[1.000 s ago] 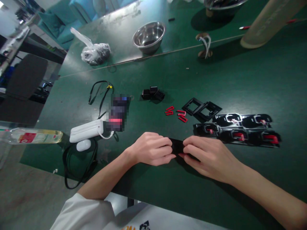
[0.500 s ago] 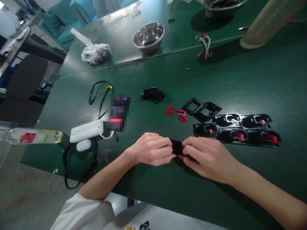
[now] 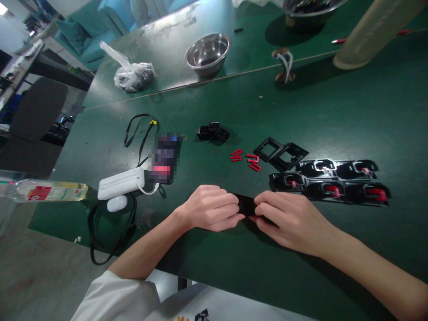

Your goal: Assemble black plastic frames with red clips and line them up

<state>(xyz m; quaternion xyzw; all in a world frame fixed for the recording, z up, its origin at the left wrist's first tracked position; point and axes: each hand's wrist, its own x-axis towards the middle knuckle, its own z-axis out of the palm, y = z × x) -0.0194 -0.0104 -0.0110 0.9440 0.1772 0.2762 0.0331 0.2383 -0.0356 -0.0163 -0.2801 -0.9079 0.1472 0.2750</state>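
A small black part (image 3: 246, 205) is gripped at its two sides by my left hand (image 3: 216, 208) and my right hand (image 3: 289, 218), low over the green table (image 3: 214, 254). The fingers of both hands are closed and hide its ends. Beyond them lie several thin red clips (image 3: 253, 159) and two black square frames (image 3: 290, 155). To the right, several glossy black housings (image 3: 346, 191) with red pieces inside sit in two rows, near my right hand. Farther off is a small cluster of black blocks (image 3: 214, 132).
On the left are a blurred-out phone (image 3: 163, 158), a white power bank (image 3: 121, 183), a white case (image 3: 117, 203), black cables (image 3: 112, 254) and a bottle (image 3: 50, 190). At the back stand a metal bowl (image 3: 207, 55), a plastic bag (image 3: 133, 76) and a beige cylinder (image 3: 371, 38).
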